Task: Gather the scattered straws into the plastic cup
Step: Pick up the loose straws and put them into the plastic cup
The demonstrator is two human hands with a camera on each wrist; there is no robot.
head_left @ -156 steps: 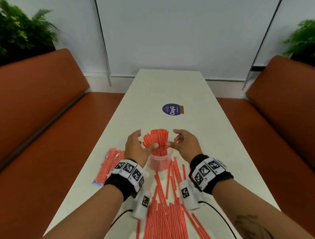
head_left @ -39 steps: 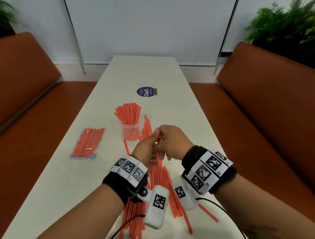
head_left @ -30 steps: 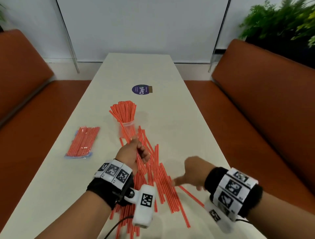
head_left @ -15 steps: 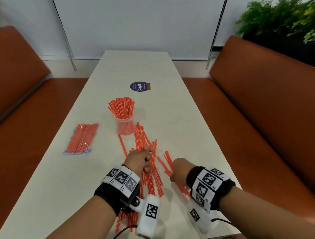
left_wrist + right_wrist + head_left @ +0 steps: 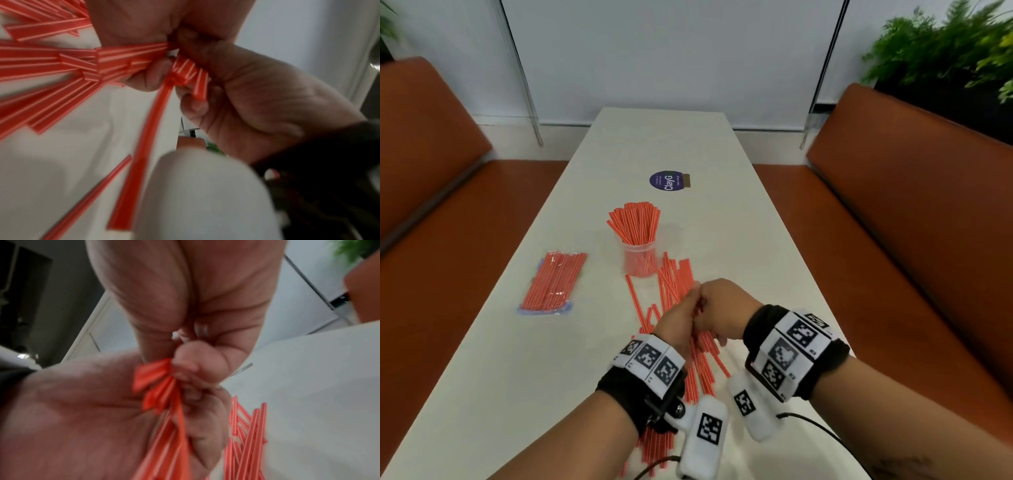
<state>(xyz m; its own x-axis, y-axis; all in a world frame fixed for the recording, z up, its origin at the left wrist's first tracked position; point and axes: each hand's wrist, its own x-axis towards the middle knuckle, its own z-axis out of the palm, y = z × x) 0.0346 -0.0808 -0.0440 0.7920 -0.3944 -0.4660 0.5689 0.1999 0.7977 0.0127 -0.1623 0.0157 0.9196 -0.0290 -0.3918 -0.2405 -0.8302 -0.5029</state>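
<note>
Both hands meet over the scattered straws [image 5: 698, 356]: the left hand [image 5: 678, 325] curls round a small bundle, and the right hand [image 5: 724, 313] pinches more straws into it. The plastic cup [image 5: 640, 257], already bristling with straws, stands just beyond. Best to square the ends before lifting, or stragglers may slip free.

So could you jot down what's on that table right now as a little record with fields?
cup: clear plastic cup standing upright, packed with red straws
loose straws: red pile lying on the table beside and nearer than the cup
left hand: left hand grips a bunch of straws
right hand: right hand pinches the same bunch
packet: sealed straw packet lying left of the cup
</note>
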